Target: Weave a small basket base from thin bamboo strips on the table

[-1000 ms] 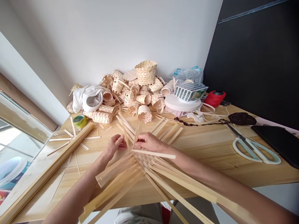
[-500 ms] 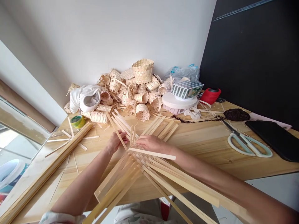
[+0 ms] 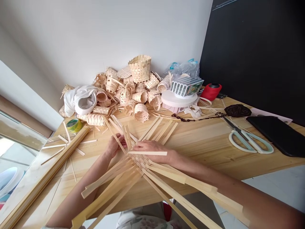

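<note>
Head view: on the tabletop (image 3: 202,136), a partly woven piece (image 3: 142,163) with long strips (image 3: 166,172) fanning out occupies the centre and lower middle of the frame. A heap of baskets (image 3: 125,95) lies at upper middle, scissors (image 3: 243,133) at right. The right hand (image 3: 151,146) lies flattened over the weave's upper edge; I cannot tell whether it grips anything. The left hand (image 3: 115,147), fingers curled, is beside a slanting strip, its hold unclear. A tape roll (image 3: 74,125) sits at left.

White wall (image 3: 107,28) behind; black panel (image 3: 257,57) right; wooden table (image 3: 205,140); pale floor (image 3: 281,187).
</note>
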Tool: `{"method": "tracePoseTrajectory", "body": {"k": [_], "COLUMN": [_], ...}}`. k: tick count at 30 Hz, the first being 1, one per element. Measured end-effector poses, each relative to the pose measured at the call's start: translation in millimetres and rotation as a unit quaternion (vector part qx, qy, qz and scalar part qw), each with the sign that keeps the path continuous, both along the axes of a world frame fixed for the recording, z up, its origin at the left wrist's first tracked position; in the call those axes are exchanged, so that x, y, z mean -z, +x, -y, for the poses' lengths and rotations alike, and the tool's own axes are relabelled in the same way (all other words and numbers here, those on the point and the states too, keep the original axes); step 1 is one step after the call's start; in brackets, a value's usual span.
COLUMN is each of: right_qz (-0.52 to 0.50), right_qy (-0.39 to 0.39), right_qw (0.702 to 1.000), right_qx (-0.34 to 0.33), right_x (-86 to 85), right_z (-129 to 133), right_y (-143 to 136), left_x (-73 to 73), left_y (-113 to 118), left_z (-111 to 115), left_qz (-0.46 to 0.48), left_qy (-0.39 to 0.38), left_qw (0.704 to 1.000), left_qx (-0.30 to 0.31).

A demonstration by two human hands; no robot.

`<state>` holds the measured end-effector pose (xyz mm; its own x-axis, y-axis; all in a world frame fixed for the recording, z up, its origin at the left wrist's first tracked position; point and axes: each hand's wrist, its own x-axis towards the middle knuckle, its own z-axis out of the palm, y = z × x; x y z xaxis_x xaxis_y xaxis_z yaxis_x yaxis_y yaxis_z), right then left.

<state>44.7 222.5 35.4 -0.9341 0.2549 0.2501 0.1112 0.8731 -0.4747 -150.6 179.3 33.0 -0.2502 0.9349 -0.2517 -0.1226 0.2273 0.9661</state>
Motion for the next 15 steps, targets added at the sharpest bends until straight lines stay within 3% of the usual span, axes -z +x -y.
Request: {"method": "tracePoseTrajectory", "body": {"k": [5, 10, 15], "right_qz": [0.001, 0.004, 0.014], "right_qy": [-0.008, -0.074, -0.172], "right_qw": [1.000, 0.997, 0.983], "right_qx": [-0.005, 0.025, 0.068], "right_x": [4.2, 6.4, 6.6], "right_z": [-0.3, -0.1, 0.5], "right_y": [-1.9, -2.0, -3.8], "left_x": [4.0, 7.8, 1.7], "left_y": [-2.0, -1.3, 2.3], "left_z": [-0.2, 2.5, 9.6], "left_qz": [-0.017, -0.025, -0.045], "left_qy": [-0.004, 0.008, 0.032], "left_qw": [1.000, 1.000, 0.998], "left_qx": [-0.006, -0.012, -0.009]}}
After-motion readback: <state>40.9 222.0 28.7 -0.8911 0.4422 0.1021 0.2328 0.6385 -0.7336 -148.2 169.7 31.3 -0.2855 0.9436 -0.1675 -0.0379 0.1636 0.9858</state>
